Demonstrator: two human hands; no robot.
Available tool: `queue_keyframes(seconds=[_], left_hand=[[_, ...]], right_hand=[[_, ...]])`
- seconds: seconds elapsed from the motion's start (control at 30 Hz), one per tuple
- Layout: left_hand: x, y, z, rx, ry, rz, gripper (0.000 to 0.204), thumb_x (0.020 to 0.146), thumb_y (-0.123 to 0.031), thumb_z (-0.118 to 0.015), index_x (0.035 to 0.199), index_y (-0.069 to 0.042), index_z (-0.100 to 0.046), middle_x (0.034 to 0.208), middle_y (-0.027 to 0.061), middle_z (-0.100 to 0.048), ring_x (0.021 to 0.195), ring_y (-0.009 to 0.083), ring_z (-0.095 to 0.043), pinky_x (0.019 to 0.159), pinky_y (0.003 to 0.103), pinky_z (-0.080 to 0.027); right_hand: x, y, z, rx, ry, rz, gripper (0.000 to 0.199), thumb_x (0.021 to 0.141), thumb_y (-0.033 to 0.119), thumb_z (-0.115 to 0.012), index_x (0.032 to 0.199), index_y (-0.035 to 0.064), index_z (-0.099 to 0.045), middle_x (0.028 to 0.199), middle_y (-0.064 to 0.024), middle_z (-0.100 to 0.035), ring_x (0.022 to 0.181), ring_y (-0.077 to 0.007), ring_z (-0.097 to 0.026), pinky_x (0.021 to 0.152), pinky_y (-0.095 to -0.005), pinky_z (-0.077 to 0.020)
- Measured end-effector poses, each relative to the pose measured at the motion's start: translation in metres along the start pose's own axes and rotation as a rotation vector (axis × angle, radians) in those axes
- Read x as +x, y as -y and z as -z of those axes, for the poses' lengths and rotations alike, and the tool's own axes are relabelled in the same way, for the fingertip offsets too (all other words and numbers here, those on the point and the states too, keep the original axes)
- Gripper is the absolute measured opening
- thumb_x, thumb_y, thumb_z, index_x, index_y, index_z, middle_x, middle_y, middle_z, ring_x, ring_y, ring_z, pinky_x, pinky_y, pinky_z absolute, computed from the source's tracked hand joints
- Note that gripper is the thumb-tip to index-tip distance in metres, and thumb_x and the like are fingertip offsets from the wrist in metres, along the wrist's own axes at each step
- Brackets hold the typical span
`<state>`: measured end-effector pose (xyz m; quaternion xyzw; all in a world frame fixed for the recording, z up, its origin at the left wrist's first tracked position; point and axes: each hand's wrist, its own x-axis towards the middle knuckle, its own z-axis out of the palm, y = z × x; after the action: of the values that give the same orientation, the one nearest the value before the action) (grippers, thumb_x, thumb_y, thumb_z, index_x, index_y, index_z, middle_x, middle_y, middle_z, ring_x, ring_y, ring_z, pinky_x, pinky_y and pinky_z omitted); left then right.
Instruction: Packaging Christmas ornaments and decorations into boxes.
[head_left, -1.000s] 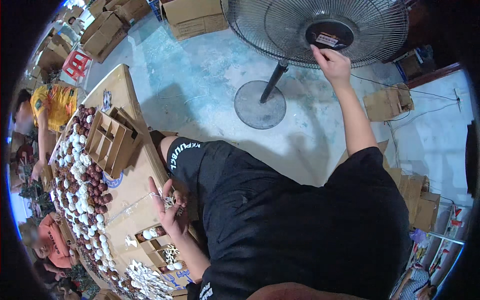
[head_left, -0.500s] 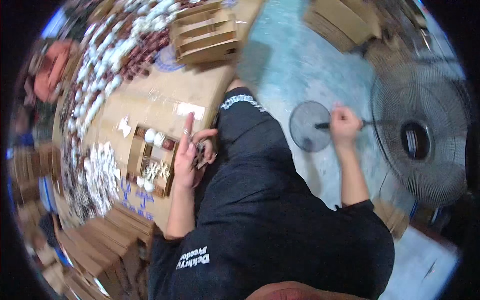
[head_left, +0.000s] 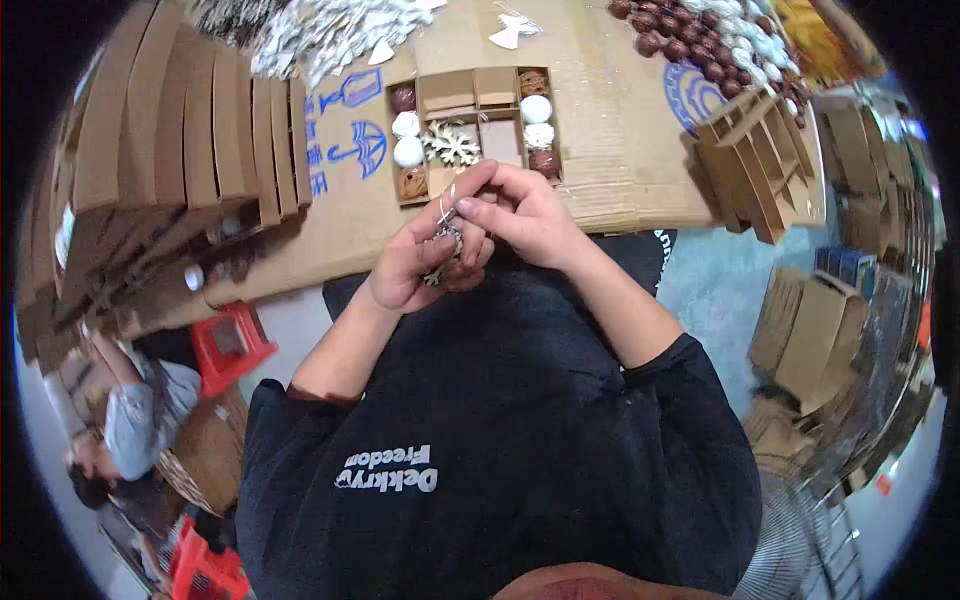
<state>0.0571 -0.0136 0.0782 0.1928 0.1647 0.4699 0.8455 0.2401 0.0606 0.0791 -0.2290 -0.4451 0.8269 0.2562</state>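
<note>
Small silvery ornament (head_left: 447, 240) sits at frame centre, pinched between both hands: left hand (head_left: 415, 265) curled closed around it, right hand (head_left: 525, 215) gripping its thin wire loop, below a compartmented cardboard box (head_left: 470, 125)

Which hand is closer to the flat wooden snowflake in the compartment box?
The right hand is nearer: its fingers reach up just below the wooden snowflake. The left hand sits lower, farther from the compartment box, holding a small silver ornament.
</note>
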Motion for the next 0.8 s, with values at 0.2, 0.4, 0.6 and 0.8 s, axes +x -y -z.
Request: queue_keyframes(seconds=[0.2, 0.4, 0.6, 0.8], left_hand=[[-0.001, 0.018, 0.015, -0.15, -0.01, -0.029, 0.084, 0.102, -0.047, -0.059, 0.167, -0.012, -0.018, 0.081, 0.0008, -0.048, 0.069, 0.0123, -0.038, 0.055, 0.025, -0.033], [-0.012, 0.002, 0.022, -0.164, 0.081, -0.022, 0.078, 0.1, -0.035, -0.063, 0.16, 0.002, -0.03, 0.084, 0.0029, -0.053, 0.072, 0.0128, -0.043, 0.056, 0.026, -0.035], [-0.032, 0.0, 0.031, -0.144, 0.066, -0.032, 0.069, 0.094, -0.022, -0.071, 0.153, 0.001, -0.043, 0.081, 0.0042, -0.053, 0.073, 0.014, -0.047, 0.056, 0.026, -0.035], [-0.031, -0.009, 0.021, -0.243, 0.028, -0.18, 0.105, 0.094, -0.024, -0.074, 0.169, -0.023, -0.001, 0.078, -0.0008, -0.046, 0.07, 0.0123, -0.041, 0.057, 0.024, -0.034]], right_hand=[[0.009, -0.002, 0.019, -0.088, 0.002, -0.106, 0.016, 0.102, 0.01, -0.063, 0.112, 0.0009, -0.072, 0.099, -0.0028, -0.074, 0.088, -0.0079, -0.065, 0.078, -0.0224, -0.0514], [0.018, -0.012, 0.017, -0.121, -0.045, -0.09, 0.013, 0.102, 0.01, -0.064, 0.108, 0.0, -0.069, 0.09, 0.0007, -0.069, 0.077, -0.0045, -0.058, 0.069, -0.0219, -0.0483], [0.019, -0.027, -0.002, -0.422, -0.111, -0.071, 0.009, 0.1, 0.012, -0.066, 0.099, 0.0025, -0.066, 0.075, 0.0032, -0.058, 0.07, -0.0046, -0.052, 0.065, -0.0242, -0.0453], [0.045, -0.002, 0.007, -0.965, -0.489, 0.268, 0.018, 0.096, 0.017, -0.07, 0.103, 0.0015, -0.068, 0.079, -0.0111, -0.065, 0.072, -0.0214, -0.066, 0.067, -0.0353, -0.0525]])
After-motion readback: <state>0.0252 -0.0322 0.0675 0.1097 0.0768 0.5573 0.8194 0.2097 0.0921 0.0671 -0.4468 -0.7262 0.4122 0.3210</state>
